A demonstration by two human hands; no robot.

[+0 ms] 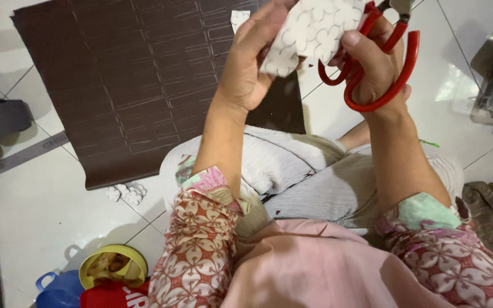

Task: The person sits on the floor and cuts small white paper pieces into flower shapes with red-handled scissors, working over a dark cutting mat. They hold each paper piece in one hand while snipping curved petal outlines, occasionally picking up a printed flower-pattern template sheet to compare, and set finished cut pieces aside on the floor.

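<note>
Gripping a white flower-patterned sheet (315,31) at twelve o'clock, the left hand (252,63) pinches it while the right hand (380,68) clasps red-handled scissors (380,63); a yellow-lidded container (112,267) sits at seven o'clock.

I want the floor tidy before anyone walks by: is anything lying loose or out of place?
Yes. A few small white offcuts lie loose on the tiled floor at the near edge of the dark brown sheet. A grey strip also lies askew beside the sheet's left edge.
</note>
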